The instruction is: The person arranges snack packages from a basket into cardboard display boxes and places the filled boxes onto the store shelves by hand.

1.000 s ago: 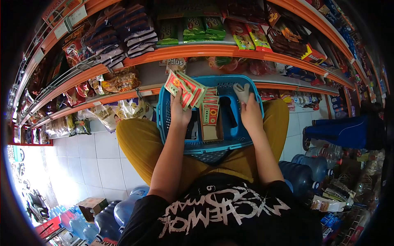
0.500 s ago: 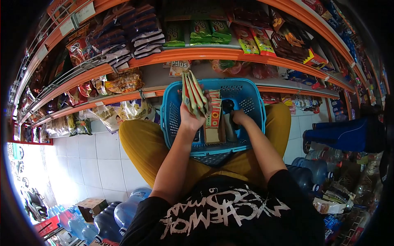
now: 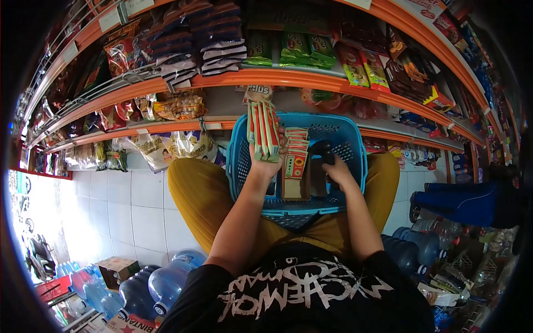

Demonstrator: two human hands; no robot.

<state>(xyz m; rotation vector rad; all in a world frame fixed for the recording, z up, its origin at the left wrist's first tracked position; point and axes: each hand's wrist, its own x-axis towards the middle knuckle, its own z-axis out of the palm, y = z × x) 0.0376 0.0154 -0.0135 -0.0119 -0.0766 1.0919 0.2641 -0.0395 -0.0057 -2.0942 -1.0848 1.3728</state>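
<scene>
My left hand [image 3: 268, 165] is closed round a fanned bunch of flat green-and-red packets [image 3: 263, 130], held up over the left side of a blue plastic basket [image 3: 300, 212]. The basket stands between my knees. Inside it, a small open cardboard box [image 3: 295, 191] holds a row of similar packets [image 3: 296, 158]. My right hand [image 3: 336, 171] is down in the basket's right side, its fingers curled at a black handheld tool [image 3: 321, 151]. The tool's lower part is in shadow, so its exact kind is unclear.
Orange-edged shelves [image 3: 288, 77] with snack packs curve across the front. Large blue water bottles [image 3: 169, 280] and a carton [image 3: 118, 270] stand at the lower left, more bottles [image 3: 425, 244] at the right. Blue cloth [image 3: 461, 202] hangs at the right. White floor tiles [image 3: 119, 205] show at the left.
The packets in my left hand have turned so that their red-and-green faces show more. My right hand stays at the black tool, which looks slightly shifted. The whole view has tilted a little.
</scene>
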